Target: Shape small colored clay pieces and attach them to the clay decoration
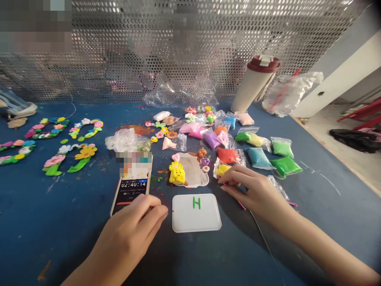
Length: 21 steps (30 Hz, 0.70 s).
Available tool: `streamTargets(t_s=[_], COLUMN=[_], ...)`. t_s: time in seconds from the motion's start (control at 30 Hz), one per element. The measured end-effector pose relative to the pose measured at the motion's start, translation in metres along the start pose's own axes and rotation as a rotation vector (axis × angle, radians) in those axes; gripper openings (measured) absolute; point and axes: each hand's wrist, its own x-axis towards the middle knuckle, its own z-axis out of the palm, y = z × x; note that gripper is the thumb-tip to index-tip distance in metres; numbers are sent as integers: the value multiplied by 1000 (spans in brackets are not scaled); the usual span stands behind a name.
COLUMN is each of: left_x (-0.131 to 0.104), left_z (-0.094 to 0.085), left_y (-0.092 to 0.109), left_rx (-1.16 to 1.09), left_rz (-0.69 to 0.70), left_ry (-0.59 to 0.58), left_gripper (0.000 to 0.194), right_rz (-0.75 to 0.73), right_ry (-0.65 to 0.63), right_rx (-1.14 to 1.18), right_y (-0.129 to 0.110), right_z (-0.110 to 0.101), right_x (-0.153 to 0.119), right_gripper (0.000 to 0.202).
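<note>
A white board (196, 220) bearing a green clay letter H (197, 203) lies on the blue table. Left of the board is my left hand (139, 226), its fingers bent and pressed together beside the phone (133, 184); anything between the fingertips is too small to make out. My right hand (247, 186) reaches to the bag of yellow clay (223, 170), with thumb and fingers apart around it and a pink stick (241, 205) just beneath. Behind the board stands a frame (193, 171) decorated with a yellow clay figure (177, 173) and small clay pieces.
Bags of coloured clay, one bright green (285, 167), spread across the right. Clay flower wreaths (81, 159) lie at the left. A white tumbler (253, 85) and a plastic bag (287, 93) stand near the perforated metal screen (119, 59). The table edge (336, 161) runs along the right.
</note>
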Motion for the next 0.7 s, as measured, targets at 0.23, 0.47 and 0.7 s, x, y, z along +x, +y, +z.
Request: streamTargets(t_s=[0.23,0.47,0.7], left_x=[0,29,88], left_z=[2,-5,-1], left_y=[-5,-21,-57], left_rx=[36,-70,-633], left_rz=[63,-215,-629], left_ry=[-53,-55,-224], left_gripper=[31,23,25], right_rz=[-58,86,112], right_ry=[17,36,66], right_rx=[-156,-150,-218], right_y=[-3,-7,-8], right_z=[-3,-1,25], right_x=[4,12,20], right_gripper=[16,9,34])
